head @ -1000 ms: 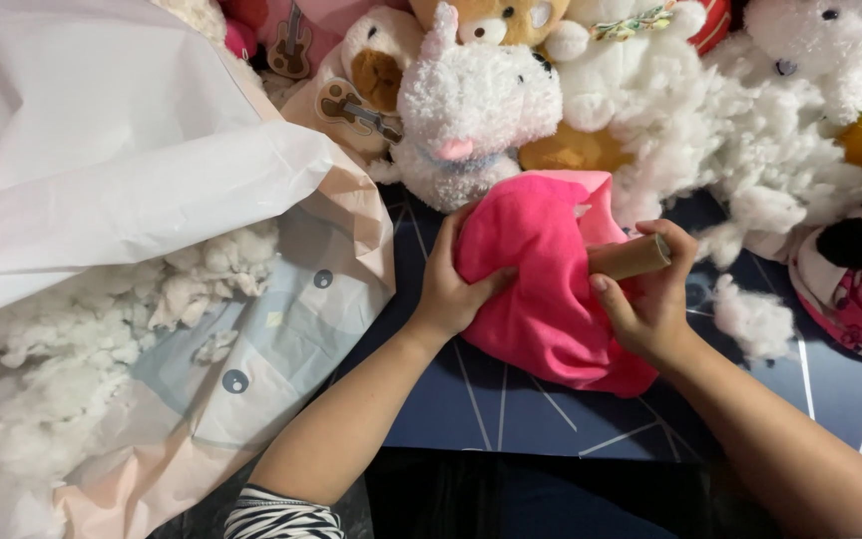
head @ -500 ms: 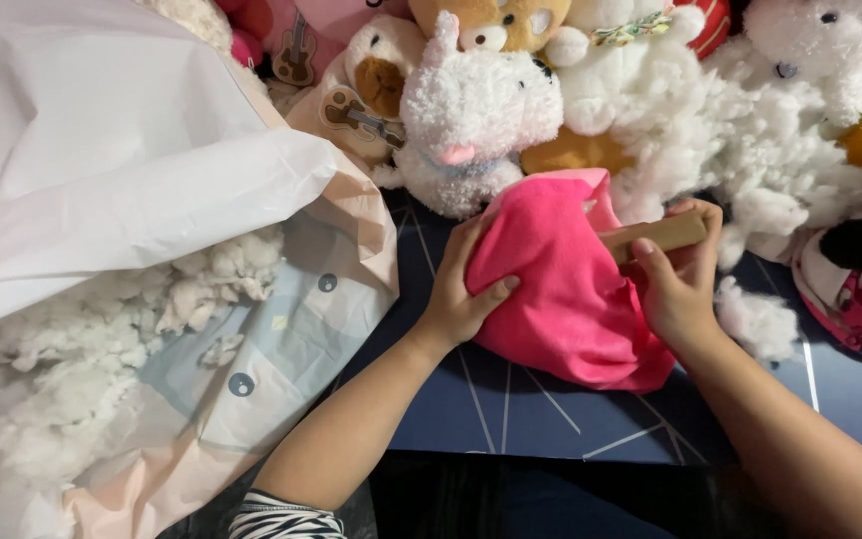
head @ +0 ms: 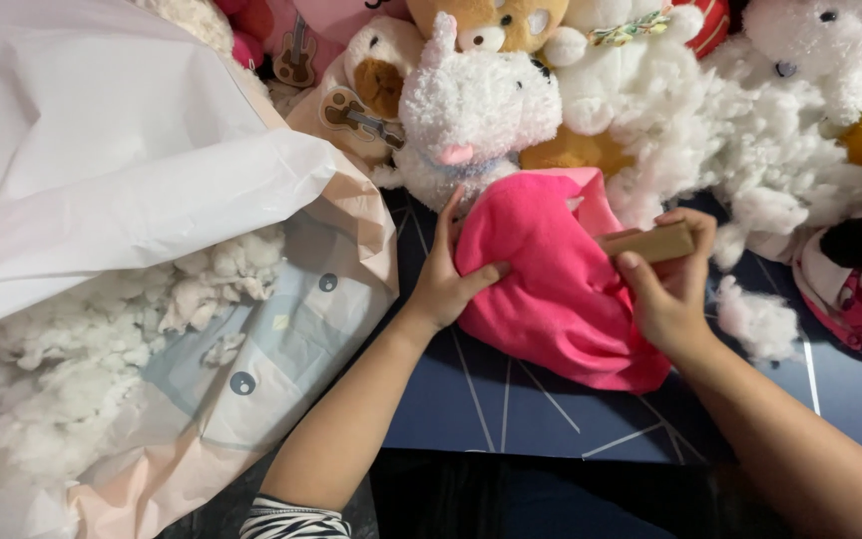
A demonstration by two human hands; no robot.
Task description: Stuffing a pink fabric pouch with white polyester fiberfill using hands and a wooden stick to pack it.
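Seen from above, two bare hands working a bright pink plush fabric shell [head: 561,289] lying on a dark blue tabletop [head: 511,409] marked with thin white lines. Left hand [head: 446,274] spread flat against the shell's left side, fingers open, thumb pressing into the fabric. Right hand [head: 665,289] closed around a short tan wooden stick [head: 650,243], its tip at the shell's upper right edge, seemingly at an opening. Just right of that hand, a loose tuft of white fibre stuffing [head: 755,319] on the tabletop. Behind the shell, a crowded row of soft toys, among them a fluffy white plush dog with a pink tongue [head: 476,110]. At left, a large open bag of white and peach plastic [head: 152,190] holding more white stuffing.

Best done, judging by the grip: shell kept braced by the flat hand, stick pushed in short, gentle strokes, filling packed evenly toward the far end, seams spared from hard jabs.
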